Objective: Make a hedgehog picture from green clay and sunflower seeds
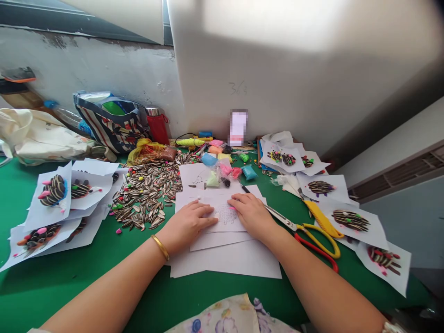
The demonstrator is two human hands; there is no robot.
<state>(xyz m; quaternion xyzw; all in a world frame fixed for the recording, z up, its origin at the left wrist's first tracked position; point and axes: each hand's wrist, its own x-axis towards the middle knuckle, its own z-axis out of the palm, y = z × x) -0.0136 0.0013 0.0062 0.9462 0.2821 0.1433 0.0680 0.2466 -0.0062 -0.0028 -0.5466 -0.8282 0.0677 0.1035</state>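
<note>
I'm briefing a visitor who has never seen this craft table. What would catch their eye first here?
Both hands first: the left hand and right hand lie flat on a white sheet bearing a faint drawing. Left of them a heap of striped sunflower seeds spreads over the green table. Finished seed pictures dotted with bright clay fan out at both sides.

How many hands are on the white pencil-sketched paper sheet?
2: left hand flat on the left of the white paper sheet, right hand on its right.
</note>
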